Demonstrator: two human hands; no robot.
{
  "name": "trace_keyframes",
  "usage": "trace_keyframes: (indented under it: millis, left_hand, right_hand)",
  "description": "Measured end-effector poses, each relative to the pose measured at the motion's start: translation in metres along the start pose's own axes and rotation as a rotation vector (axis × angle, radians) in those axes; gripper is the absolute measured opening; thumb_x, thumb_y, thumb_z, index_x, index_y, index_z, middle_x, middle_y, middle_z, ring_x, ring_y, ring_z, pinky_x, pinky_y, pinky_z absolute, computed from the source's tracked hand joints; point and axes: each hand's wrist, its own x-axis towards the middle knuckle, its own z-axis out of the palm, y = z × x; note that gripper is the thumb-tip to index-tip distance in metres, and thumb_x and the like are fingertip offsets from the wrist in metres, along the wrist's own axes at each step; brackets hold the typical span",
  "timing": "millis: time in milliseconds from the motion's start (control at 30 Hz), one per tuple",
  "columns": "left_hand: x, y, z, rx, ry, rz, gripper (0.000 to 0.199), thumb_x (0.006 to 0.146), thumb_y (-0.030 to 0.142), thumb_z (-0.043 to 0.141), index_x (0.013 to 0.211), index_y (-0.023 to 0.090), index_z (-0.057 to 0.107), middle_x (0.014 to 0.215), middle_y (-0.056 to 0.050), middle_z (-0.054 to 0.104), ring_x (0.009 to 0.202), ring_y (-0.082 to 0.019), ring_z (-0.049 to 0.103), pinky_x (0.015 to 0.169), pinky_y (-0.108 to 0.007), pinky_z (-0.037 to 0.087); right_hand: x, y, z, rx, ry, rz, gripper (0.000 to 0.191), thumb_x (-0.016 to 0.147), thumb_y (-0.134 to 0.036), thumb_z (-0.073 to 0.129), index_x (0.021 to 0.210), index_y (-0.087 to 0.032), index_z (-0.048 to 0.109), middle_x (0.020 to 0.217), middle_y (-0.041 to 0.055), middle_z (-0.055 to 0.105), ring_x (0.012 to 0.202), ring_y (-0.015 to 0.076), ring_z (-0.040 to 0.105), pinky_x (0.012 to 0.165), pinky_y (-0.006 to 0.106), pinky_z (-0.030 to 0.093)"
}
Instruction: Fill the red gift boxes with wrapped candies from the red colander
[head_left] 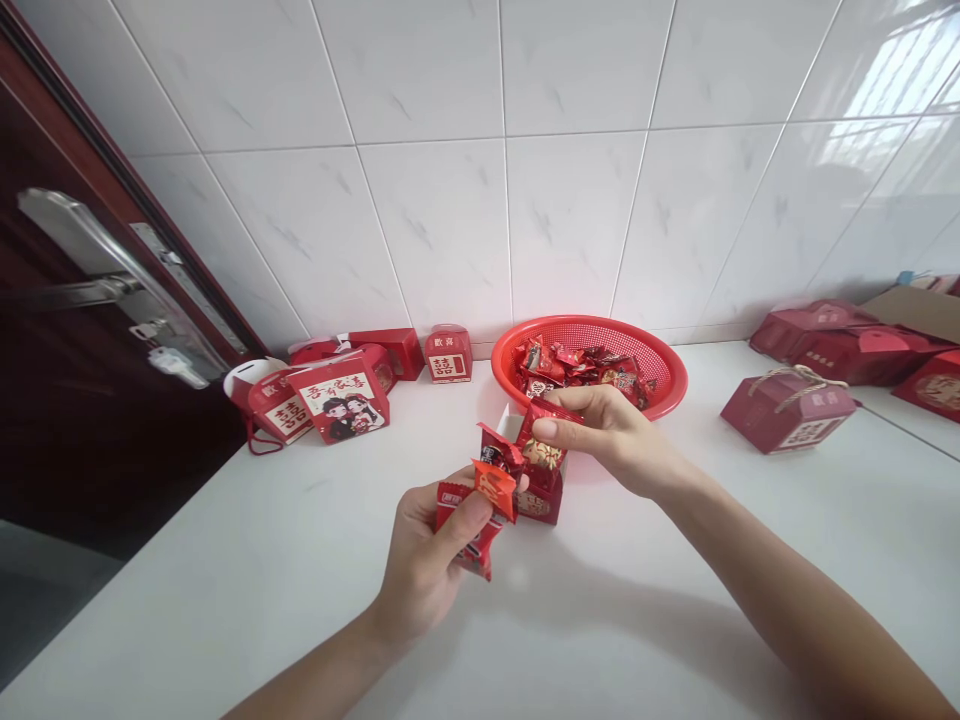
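Several wrapped candies in red and orange wrappers are pinched in my left hand, fanned out in front of a small red gift box. My right hand grips a red candy packet with gold print between thumb and fingers, just over the box. The box stands on the white table with a pale flap up at its back; the packets and my hands cover most of its opening. Behind my right hand sits a red plastic basket holding many more wrapped candies.
Red gift boxes cluster at the left, with a small box by the tiled wall. At right a box with a rope handle stands before more red boxes. A dark door with keys is at far left.
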Motion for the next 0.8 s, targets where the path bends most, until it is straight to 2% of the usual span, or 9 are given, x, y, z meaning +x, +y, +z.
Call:
trace_keyframes:
  millis: [100,167,333,467,600,800]
  left_hand:
    - [0.003,0.002,0.0,-0.002,-0.011,-0.017,0.039,0.069,0.048,0.085,0.057,0.015,0.07,0.063,-0.003,0.058,0.053,-0.01,0.043,0.035,-0.017,0.04]
    - [0.005,0.002,0.0,0.004,-0.007,-0.02,0.039,0.069,0.049,0.085,0.057,0.015,0.071,0.062,-0.003,0.058,0.052,-0.01,0.044,0.035,-0.017,0.039]
    - [0.008,0.005,-0.003,0.036,0.069,0.004,0.035,0.068,0.051,0.085,0.07,0.016,0.079,0.074,-0.008,0.071,0.052,-0.011,0.049,0.036,-0.02,0.042]
    - [0.009,0.011,-0.004,0.041,0.101,0.018,0.037,0.065,0.053,0.086,0.074,0.017,0.082,0.081,-0.011,0.075,0.048,-0.01,0.047,0.035,-0.021,0.044]
    - [0.009,0.011,-0.004,0.058,0.062,0.01,0.037,0.068,0.053,0.085,0.076,0.017,0.083,0.08,-0.011,0.075,0.049,-0.011,0.048,0.034,-0.021,0.043]
    - [0.007,0.009,-0.005,0.075,0.009,-0.027,0.038,0.071,0.053,0.082,0.072,0.015,0.08,0.073,-0.008,0.068,0.054,-0.012,0.049,0.038,-0.02,0.042]
  right_hand:
    - [-0.003,-0.001,0.003,-0.002,-0.083,0.026,0.014,0.084,-0.029,0.076,0.085,-0.016,0.07,0.082,0.0014,0.069,0.079,0.0147,0.064,0.074,0.028,0.051]
    - [-0.004,-0.001,0.004,-0.037,-0.088,0.035,0.016,0.079,-0.026,0.081,0.087,-0.016,0.071,0.082,0.0013,0.07,0.079,0.0155,0.065,0.074,0.028,0.052]
    - [-0.004,0.0,0.005,-0.081,0.051,0.014,0.018,0.078,-0.028,0.081,0.087,-0.015,0.072,0.074,-0.0004,0.066,0.073,0.0138,0.062,0.07,0.027,0.051]
    - [-0.002,0.001,0.001,-0.072,0.136,0.044,0.021,0.075,-0.029,0.083,0.085,-0.016,0.07,0.072,-0.0014,0.065,0.067,0.0123,0.06,0.065,0.027,0.049]
    - [-0.001,0.004,0.0,-0.02,0.163,0.008,0.021,0.073,-0.03,0.083,0.078,-0.017,0.067,0.073,-0.0002,0.066,0.065,0.0123,0.059,0.062,0.027,0.048]
    - [0.0,0.008,0.001,0.022,0.188,-0.001,0.021,0.08,-0.035,0.08,0.088,-0.017,0.073,0.079,0.0022,0.07,0.073,0.0144,0.065,0.069,0.029,0.052]
